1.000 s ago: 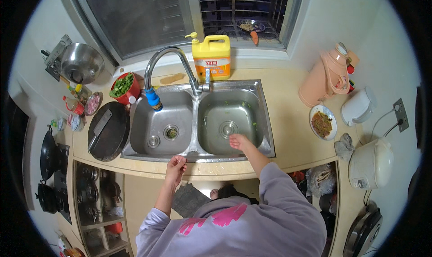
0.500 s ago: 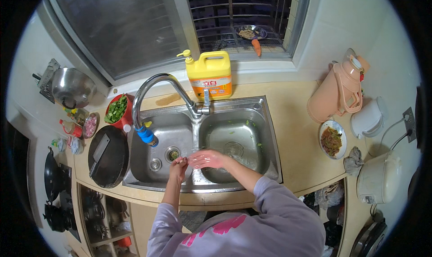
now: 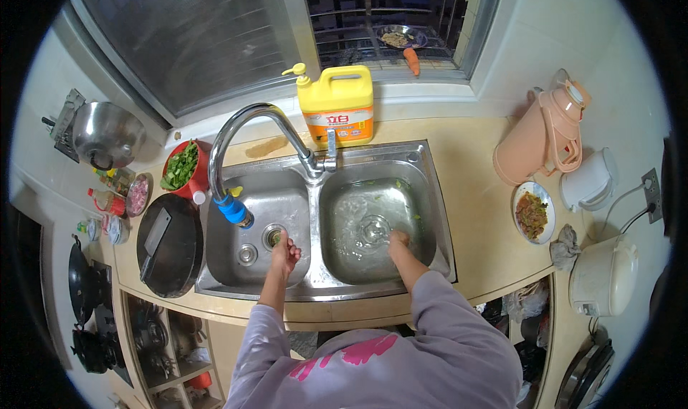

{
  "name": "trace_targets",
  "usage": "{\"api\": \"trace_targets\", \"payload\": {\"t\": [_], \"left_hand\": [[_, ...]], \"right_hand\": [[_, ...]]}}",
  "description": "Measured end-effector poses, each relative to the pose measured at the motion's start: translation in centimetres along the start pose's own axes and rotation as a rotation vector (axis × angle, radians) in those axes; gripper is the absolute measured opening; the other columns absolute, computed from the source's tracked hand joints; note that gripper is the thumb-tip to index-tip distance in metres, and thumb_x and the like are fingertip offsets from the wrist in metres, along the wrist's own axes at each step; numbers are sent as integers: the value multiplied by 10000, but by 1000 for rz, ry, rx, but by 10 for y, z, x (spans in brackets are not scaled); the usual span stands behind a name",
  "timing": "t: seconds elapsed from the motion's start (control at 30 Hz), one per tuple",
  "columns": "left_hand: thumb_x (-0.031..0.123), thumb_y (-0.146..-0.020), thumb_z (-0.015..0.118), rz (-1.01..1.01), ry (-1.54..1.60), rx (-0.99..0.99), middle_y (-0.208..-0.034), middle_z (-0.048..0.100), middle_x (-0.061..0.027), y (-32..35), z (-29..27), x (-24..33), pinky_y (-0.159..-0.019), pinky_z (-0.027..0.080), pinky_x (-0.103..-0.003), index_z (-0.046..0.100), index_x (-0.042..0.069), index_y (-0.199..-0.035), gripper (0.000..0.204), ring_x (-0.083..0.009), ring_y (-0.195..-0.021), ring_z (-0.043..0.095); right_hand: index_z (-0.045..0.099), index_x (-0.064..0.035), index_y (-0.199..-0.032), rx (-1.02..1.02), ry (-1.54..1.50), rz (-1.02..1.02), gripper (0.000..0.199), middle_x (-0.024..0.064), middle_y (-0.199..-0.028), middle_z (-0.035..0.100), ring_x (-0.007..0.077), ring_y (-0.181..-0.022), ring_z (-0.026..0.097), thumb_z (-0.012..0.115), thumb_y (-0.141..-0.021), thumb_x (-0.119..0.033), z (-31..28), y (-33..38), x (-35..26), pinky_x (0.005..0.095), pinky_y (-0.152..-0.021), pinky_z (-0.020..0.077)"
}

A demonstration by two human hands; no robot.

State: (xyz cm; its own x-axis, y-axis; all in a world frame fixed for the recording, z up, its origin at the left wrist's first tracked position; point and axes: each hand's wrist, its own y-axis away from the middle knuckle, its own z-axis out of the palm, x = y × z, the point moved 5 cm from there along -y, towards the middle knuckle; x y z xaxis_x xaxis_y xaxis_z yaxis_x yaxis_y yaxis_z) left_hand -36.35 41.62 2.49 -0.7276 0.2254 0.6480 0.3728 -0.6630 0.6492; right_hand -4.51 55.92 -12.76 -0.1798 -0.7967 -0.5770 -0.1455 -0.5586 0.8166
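I judge rinsing underway: my left hand (image 3: 285,251) hangs loosely curled, empty, over the left basin's drain (image 3: 273,236); my right hand (image 3: 398,242) presses the right basin (image 3: 423,215) floor, grip unclear; next, sweep scraps toward its drain (image 3: 374,230).

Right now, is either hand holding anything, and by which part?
Nothing is clearly held. The left hand hangs open over the left basin; the right hand is down in the right basin, its grip unclear.

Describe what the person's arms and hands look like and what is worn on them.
Both arms are covered by long, loose sleeves of a pale lilac-grey top with a pink marking across the chest. The left sleeve is pushed up, leaving the forearm bare; the right sleeve ends nearer the wrist. The left hand and right hand are bare: no gloves, rings or watch show.
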Motion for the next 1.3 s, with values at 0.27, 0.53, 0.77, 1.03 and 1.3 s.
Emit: {"api": "trace_targets", "payload": {"t": [0.27, 0.53, 0.77, 1.03, 1.3], "left_hand": [[155, -909, 489, -12, -111, -51, -700, 511, -24, -8, 7, -1, -503, 426, -303, 511, 63, -929, 97, -143, -575, 492], [255, -946, 420, 39, -218, -128, -530, 367, 3, 4, 3, 17, -355, 246, -252, 486, 61, -834, 233, -102, -397, 314], [638, -853, 368, 25, -169, -412, -533, 429, 11, 12, -11, 23, -450, 357, -275, 505, 118, -730, 552, -125, -476, 446], [244, -928, 400, -112, -142, -376, -894, 540, 3, 21, -13, 33, -760, 436, -277, 471, 48, -1227, 365, -109, -775, 531], [177, -921, 512, -30, -67, -388, -959, 596, -53, 40, 2, 42, -691, 494, -254, 503, 63, -1133, 240, -123, -804, 584]], "right_hand": [[499, 48, -1157, -1356, 9, 346, 406, 208, -1228, 505, 330, -1098, 527, 502, -903, -269, 145, 198, -22, 456, -973, 407], [633, -5, -931, -586, 612, -816, 191, 39, -771, 622, 112, -679, 558, 605, -822, -160, 133, 168, -39, 249, -620, 453], [602, -55, -920, -328, -135, 193, 161, 78, -758, 582, 210, -655, 556, 525, -861, -184, 3, 20, 29, 349, -595, 469], [546, 64, -1055, -1103, 0, 171, 341, 191, -983, 618, 286, -1003, 582, 516, -896, -236, 138, 217, -32, 380, -858, 486], [582, -15, -983, -904, 569, -1010, 292, 78, -866, 655, 134, -772, 625, 639, -709, 69, 197, 285, -41, 271, -677, 498]]}}
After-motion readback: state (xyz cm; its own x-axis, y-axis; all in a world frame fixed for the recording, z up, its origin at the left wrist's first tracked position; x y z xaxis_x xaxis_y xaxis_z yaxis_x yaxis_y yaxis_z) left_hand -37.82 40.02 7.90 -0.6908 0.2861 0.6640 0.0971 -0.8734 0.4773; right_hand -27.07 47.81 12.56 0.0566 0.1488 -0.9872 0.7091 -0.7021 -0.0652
